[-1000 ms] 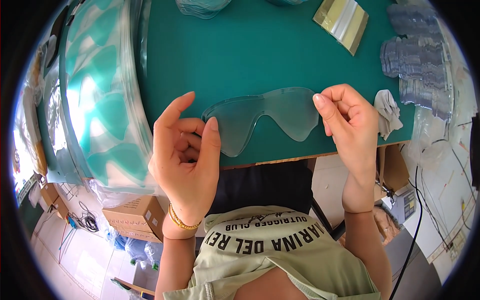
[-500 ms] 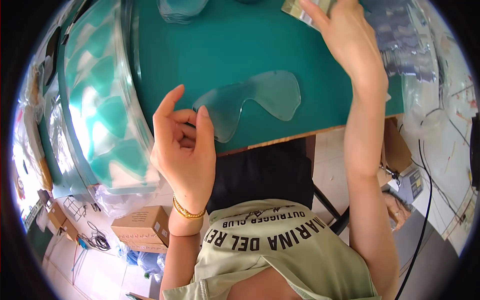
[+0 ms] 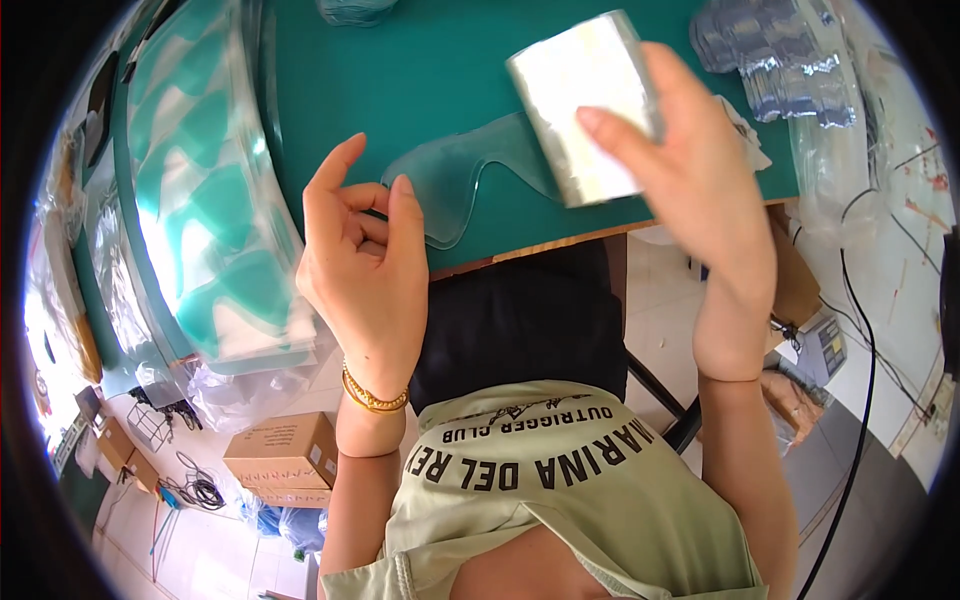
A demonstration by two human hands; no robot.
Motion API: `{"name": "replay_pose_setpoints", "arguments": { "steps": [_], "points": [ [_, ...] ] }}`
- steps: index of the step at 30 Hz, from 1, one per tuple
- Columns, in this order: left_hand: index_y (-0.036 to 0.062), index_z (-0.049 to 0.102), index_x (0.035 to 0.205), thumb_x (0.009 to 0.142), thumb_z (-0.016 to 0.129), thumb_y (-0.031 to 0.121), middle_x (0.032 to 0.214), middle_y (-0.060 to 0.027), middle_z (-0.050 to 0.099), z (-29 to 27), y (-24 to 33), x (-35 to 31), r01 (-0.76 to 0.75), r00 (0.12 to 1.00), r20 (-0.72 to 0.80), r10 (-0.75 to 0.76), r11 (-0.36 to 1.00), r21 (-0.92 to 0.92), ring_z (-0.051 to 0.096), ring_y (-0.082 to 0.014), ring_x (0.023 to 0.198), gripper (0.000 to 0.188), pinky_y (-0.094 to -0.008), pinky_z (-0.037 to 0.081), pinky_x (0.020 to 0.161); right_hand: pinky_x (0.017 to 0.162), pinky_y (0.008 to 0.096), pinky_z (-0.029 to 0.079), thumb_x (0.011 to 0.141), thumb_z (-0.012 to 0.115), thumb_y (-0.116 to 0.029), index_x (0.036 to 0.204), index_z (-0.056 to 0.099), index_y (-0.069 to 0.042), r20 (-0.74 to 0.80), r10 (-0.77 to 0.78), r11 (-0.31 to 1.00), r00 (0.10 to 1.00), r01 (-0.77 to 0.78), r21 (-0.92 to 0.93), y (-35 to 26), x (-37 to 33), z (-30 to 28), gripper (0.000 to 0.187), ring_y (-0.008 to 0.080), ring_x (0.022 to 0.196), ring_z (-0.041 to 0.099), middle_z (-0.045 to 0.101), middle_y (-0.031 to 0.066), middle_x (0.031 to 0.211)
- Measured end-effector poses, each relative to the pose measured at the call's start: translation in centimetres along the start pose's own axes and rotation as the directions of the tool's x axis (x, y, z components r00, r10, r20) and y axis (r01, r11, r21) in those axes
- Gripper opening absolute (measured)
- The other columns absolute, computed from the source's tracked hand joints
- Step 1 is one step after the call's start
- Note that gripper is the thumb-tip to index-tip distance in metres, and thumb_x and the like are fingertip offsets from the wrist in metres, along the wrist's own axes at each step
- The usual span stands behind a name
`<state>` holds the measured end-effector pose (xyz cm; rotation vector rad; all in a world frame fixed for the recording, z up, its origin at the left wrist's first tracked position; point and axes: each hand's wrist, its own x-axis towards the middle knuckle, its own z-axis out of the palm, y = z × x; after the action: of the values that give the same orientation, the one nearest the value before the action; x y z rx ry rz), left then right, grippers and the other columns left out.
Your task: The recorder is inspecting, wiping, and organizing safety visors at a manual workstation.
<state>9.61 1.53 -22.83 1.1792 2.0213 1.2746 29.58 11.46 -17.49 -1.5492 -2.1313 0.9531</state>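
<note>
A clear, grey-green goggle-shaped lens point(image 3: 450, 185) lies over the green table near its front edge. My left hand point(image 3: 365, 250) is at the lens's left end, its thumb and a bent finger closed on the edge while the index finger points up. My right hand point(image 3: 690, 150) grips a shiny whitish block point(image 3: 590, 110), thumb across its face and fingers behind it. That block hangs over the lens and hides its right part. Whether block and lens touch, I cannot tell.
Plastic sheets with green lens shapes point(image 3: 215, 210) are piled at the left. A stack of clear lenses point(image 3: 355, 10) sits at the far edge of view. Silvery packets point(image 3: 775, 50) and clear plastic lie at right. The green tabletop point(image 3: 430, 80) ends at a wooden edge.
My right hand has brought the whitish block from the far right toward me and left, over the lens. My left hand keeps its place at the lens's left end.
</note>
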Motion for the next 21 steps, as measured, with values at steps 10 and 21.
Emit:
{"name": "replay_pose_setpoints", "arguments": {
  "steps": [10,21],
  "points": [
    [0.0038,0.061,0.123,0.089,0.069,0.003,0.074,0.0,0.064,0.2,0.4,0.0,0.073,0.997,-0.002,-0.073,0.997,-0.008,0.051,-0.0026,0.054,0.035,-0.019,0.04,0.054,0.068,0.0387,0.05,0.093,0.065,-0.018,0.111,0.048,0.002,0.025,0.118,0.899,0.993,-0.096,-0.427,-2.3,0.6,-1.3,0.032,0.0318,0.075,0.065,0.063,0.022,0.083],
    [0.0036,0.06,0.125,0.089,0.068,0.001,0.08,-0.0007,0.066,-0.3,1.1,-0.3,0.117,0.993,0.045,-0.114,0.989,-0.086,0.051,-0.0018,0.058,0.037,-0.0182,0.04,0.054,0.06,0.0442,0.049,0.094,0.064,-0.021,0.1,0.043,0.008,-0.054,-0.099,0.989,0.994,0.092,-0.118,2.7,-0.5,0.6,0.036,0.0394,0.065,0.065,0.061,0.0273,0.072]
  ]
}}
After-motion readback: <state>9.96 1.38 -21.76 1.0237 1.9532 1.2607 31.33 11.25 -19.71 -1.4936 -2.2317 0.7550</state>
